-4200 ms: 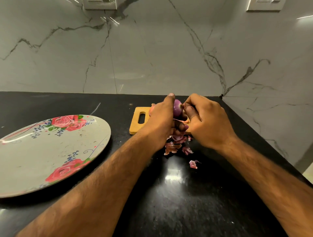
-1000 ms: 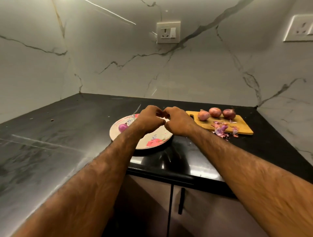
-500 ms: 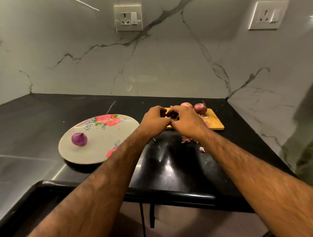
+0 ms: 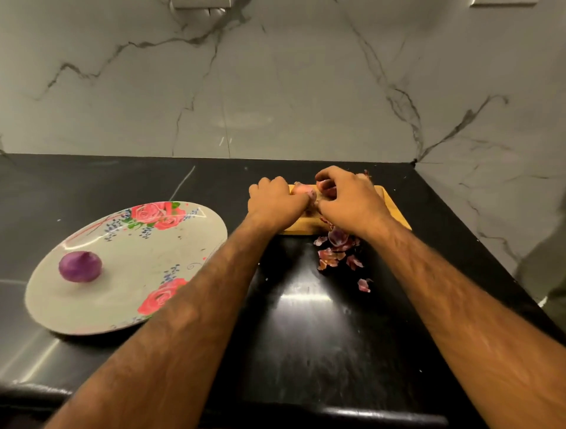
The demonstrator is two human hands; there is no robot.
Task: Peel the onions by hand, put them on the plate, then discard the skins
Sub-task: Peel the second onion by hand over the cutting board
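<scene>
One peeled purple onion (image 4: 80,266) lies on the floral plate (image 4: 128,284) at the left. On the wooden cutting board (image 4: 395,214) both hands meet over unpeeled onions. My left hand (image 4: 274,203) grips a pale unpeeled onion (image 4: 301,190) with curled fingers. My right hand (image 4: 349,200) curls its fingers over a second onion (image 4: 326,186) beside it. The root tip of a third onion (image 4: 366,175) peeks out behind the right hand. Loose reddish skins (image 4: 337,251) lie scattered on the black counter just in front of the board.
The black counter (image 4: 306,336) ends at a front edge close to me. Marble walls close in behind and at the right, forming a corner past the board. A wall socket (image 4: 199,3) sits at the top edge.
The peeled onion went from my hands onto the plate. Both hands have since moved right to the cutting board, and the left hand has taken hold of an unpeeled onion.
</scene>
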